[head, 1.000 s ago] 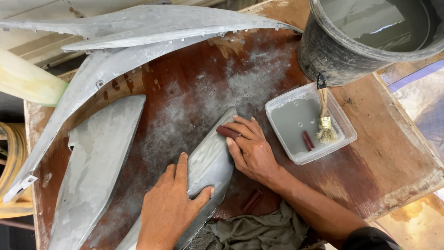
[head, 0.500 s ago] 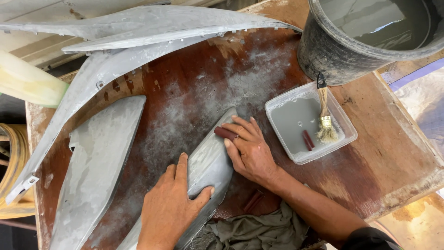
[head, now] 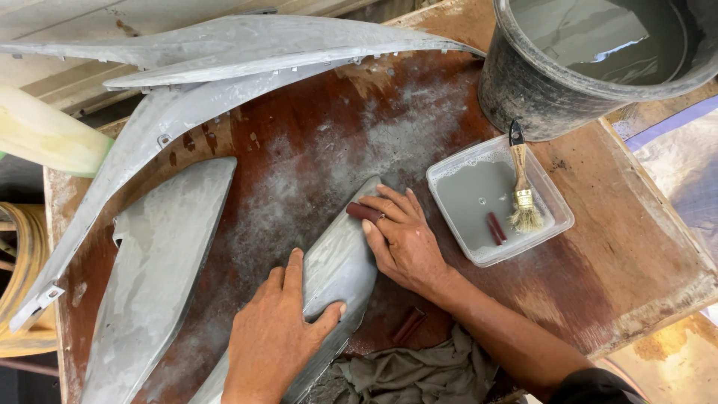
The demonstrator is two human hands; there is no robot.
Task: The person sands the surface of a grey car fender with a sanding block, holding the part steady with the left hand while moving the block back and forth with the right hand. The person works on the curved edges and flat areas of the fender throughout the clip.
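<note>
A grey, primer-coated curved panel [head: 336,262] lies on the brown wooden table [head: 598,247]. My left hand [head: 273,329] clamps its lower part, thumb over the right edge. My right hand [head: 400,236] presses a small dark red roll of sandpaper [head: 365,212] against the panel's upper right edge, fingers wrapped over it.
A clear tub of grey water [head: 479,198] holds a brush [head: 522,191] and two red rolls [head: 495,227]. A black bucket [head: 553,82] stands back right. A flat grey panel [head: 161,269] and long curved panels [head: 224,56] lie left and back. Grey rag [head: 419,374], another red roll [head: 410,325].
My right hand and the sandpaper roll shifted slightly up and left along the panel edge. The left hand kept its hold.
</note>
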